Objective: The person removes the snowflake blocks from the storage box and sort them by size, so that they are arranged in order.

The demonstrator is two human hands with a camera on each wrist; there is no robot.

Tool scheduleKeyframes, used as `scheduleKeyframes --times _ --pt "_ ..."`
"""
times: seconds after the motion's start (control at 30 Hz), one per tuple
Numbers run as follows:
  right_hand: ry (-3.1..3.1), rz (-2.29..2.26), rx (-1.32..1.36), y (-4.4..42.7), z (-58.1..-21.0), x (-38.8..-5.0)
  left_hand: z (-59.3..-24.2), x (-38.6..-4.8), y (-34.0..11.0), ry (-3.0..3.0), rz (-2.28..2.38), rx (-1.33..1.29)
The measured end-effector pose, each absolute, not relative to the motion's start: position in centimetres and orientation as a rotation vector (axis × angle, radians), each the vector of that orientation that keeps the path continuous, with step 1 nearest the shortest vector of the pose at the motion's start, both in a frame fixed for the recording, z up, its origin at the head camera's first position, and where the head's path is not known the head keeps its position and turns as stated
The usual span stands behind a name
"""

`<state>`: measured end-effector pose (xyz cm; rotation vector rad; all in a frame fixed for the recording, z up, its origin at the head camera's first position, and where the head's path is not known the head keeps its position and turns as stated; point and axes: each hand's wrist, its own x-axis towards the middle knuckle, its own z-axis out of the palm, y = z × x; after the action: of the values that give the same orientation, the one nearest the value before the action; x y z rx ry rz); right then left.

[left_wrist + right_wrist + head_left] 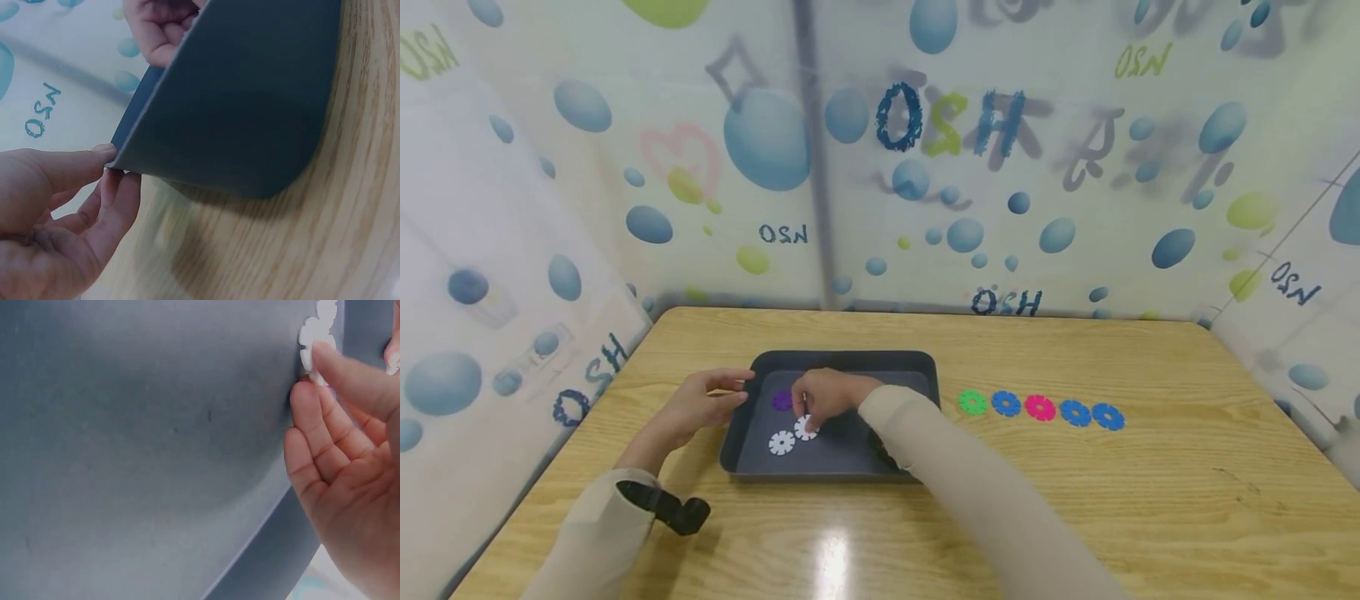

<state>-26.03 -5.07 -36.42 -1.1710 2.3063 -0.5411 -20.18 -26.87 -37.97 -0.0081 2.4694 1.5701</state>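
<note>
Past pale sleeves (977, 475), pinching a white disc (802, 432) inside the tray (842, 454) with the right hand (827, 393), beside a second white disc (775, 444). Gripping the tray's left rim (737, 423) with the left hand (698, 407), likely to steady it on the tabletop (1187, 467).

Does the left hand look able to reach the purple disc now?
Probably yes, if the left hand releases the tray rim: only that raised edge separates it from the purple disc, though the right hand crowds close.

The tray (842, 360) is dark grey, two discs (781, 442) white (another disc (782, 401) purple), the table (1150, 492) tan wood-grain.
</note>
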Motion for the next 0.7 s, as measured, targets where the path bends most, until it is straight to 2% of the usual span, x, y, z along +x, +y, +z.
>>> scheduleKeyframes --times 0.4,0.7 --pt "2.236 -0.665 -1.186 -3.6 -35.8 -26.2 -37.8 -20.0 -26.8 2.484 1.578 0.01" --pt "2.235 -0.713 -1.216 -1.2 -33.9 -26.0 -37.5 -19.8 -26.7 2.493 1.562 0.054"
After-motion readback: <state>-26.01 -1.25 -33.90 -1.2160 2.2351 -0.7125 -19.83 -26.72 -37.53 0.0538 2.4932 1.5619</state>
